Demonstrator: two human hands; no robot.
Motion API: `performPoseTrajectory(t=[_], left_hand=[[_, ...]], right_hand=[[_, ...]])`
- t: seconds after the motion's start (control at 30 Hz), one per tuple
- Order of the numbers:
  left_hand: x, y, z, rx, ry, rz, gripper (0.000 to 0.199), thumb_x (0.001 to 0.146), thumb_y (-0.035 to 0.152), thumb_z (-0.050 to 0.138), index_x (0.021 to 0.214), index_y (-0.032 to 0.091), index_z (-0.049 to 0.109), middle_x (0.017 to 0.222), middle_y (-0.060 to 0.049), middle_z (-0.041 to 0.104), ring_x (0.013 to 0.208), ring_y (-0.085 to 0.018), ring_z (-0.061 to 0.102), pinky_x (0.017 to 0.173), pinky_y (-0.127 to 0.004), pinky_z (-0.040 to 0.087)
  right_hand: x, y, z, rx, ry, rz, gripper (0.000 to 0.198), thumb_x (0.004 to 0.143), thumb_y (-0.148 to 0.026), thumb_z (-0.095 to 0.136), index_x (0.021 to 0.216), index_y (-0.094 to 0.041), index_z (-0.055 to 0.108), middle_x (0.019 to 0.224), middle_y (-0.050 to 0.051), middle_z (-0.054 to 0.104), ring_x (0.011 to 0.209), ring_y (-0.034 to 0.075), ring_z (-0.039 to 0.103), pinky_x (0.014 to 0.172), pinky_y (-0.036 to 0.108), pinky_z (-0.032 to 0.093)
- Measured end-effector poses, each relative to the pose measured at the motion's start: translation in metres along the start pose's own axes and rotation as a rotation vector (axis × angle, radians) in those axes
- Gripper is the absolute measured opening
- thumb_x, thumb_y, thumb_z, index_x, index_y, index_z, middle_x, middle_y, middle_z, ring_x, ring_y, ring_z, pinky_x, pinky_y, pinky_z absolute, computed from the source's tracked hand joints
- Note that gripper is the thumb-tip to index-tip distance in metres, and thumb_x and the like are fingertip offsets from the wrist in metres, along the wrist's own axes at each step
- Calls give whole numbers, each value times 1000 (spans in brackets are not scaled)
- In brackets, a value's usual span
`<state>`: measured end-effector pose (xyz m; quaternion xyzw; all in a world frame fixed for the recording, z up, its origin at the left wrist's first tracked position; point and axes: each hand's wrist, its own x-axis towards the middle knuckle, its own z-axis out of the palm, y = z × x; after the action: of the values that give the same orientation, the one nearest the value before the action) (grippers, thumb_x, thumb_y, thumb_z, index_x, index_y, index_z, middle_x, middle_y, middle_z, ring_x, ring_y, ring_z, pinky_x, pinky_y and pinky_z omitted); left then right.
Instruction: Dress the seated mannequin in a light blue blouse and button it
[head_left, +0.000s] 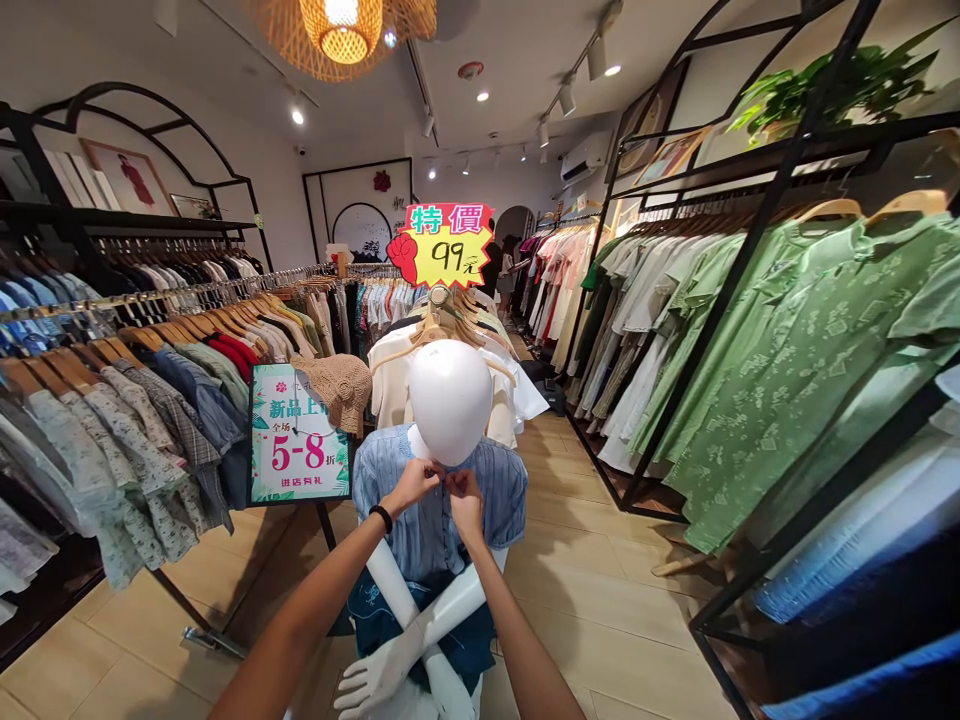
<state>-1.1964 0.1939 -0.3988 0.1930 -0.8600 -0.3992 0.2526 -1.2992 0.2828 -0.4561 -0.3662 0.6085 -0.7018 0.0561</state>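
Observation:
A white mannequin (451,395) with a featureless head and crossed arms is in front of me, dressed in a blue striped short-sleeved blouse (431,535) and dark teal bottoms (480,650). At its neckline, just under the chin, my left hand (414,484) pinches the collar edge, a black band on that wrist. Close beside it my right hand (465,497) is closed on the other side of the collar opening. Fingertips of both hands nearly meet. The small fastening between them, if any, is too small to make out.
A sale sign (300,440) with a woven hat (337,390) on its corner stands left of the mannequin. Behind is a rack with a yellow price card (448,250). Clothes racks line both sides, with green dresses (795,350) at right. A person (508,275) is far back.

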Motion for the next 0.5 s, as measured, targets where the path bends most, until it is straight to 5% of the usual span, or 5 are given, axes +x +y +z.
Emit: performPoseTrajectory(t=[0.27, 0.5], left_hand=[[6, -8, 4, 57, 5, -5, 35, 74, 14, 48, 92, 23, 77, 98, -3, 76, 94, -22, 67, 88, -33, 54], [8, -4, 9, 206, 19, -54, 34, 81, 15, 44, 96, 25, 74, 101, -2, 76, 95, -21, 68, 84, -33, 56]], right_hand=[[0, 5, 0, 83, -30, 82, 27, 74, -47, 62, 82, -23, 53, 73, 0, 61, 67, 18, 58, 64, 30, 49], [4, 13, 7, 210, -30, 148, 36, 67, -52, 65, 84, -24, 51, 74, 2, 61, 66, 19, 59, 62, 34, 51]])
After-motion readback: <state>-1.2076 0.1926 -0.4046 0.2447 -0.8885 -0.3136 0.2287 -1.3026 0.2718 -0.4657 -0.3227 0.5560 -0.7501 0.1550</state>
